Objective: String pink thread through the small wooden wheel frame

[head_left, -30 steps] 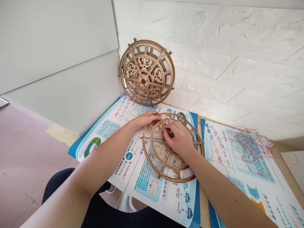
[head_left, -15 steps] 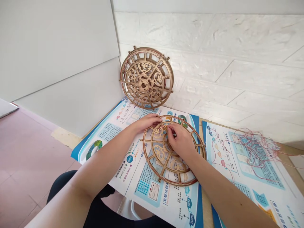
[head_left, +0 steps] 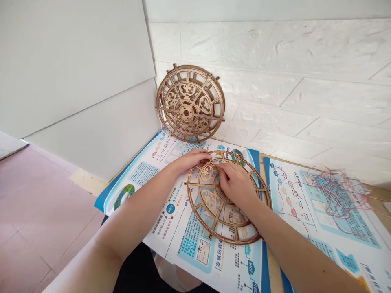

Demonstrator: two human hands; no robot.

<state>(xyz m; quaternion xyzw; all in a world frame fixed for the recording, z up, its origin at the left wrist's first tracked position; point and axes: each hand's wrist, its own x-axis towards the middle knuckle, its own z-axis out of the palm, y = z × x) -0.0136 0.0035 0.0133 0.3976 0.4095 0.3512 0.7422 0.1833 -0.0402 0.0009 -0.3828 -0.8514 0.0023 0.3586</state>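
A round gold-brown openwork frame (head_left: 210, 198), with spokes and scroll-shaped ornaments, lies on a printed sheet in front of me. Thin reddish wire runs along parts of its outer rim. My left hand (head_left: 194, 159) is closed on the rim at the far left side, fingertips curled over the edge. Just right of it, my right hand (head_left: 236, 183) reaches over the hub, thumb and index finger pinched together at a spoke near the inner ring. What those fingers hold is too small to make out. Part of the hub is hidden beneath the right hand.
Several similar round frames (head_left: 193, 113) lean as a stack against the white brick-patterned wall (head_left: 330, 93). A tangle of thin red and white wires (head_left: 339, 191) lies at the right on a second printed sheet (head_left: 285, 175). A grey panel (head_left: 122, 122) borders the table's left side.
My right index finger now stretches further toward the left hand along the spoke. My left hand keeps its place on the rim. The whole view has shifted slightly.
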